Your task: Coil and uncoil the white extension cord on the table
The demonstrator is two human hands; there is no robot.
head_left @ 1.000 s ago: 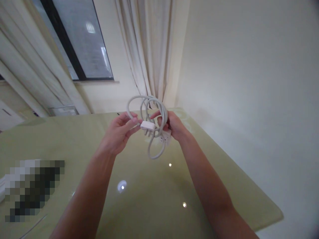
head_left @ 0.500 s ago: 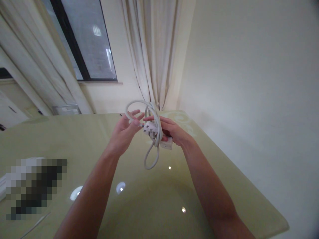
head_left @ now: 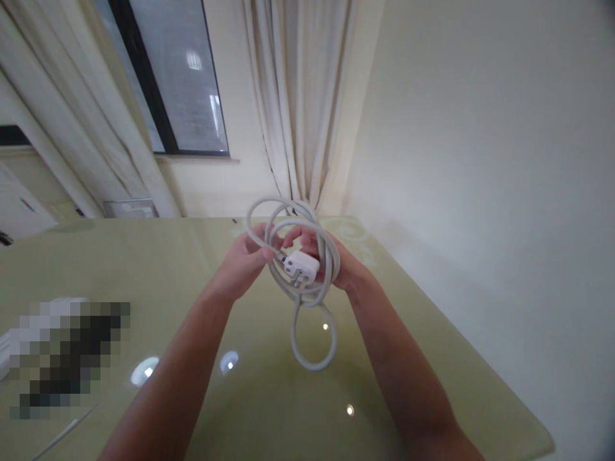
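Observation:
A pale grey power cord (head_left: 332,259), wound in a loose coil, is held up above the green table. Its white plug (head_left: 302,264) sits inside the coil, with the metal pins pointing down and toward me. My left hand (head_left: 240,266) pinches the cord at the coil's left side, close to where it enters the plug. From behind and to the right, my right hand (head_left: 346,264) grips the coil, its fingers curled and partly covered by cord and plug. A single loop hangs below both hands.
The glossy green table (head_left: 269,410) reflects several lights. A pixelated dark and white item (head_left: 72,358) lies at the left, with a thin white cable (head_left: 65,430) near it. A white wall (head_left: 480,160) runs along the right edge; curtains (head_left: 300,96) and a window stand behind.
The coil has turned to face me and looks wider, with its lower loop hanging further down. The plug has shifted slightly right and down. A white block by my right hand is now hidden.

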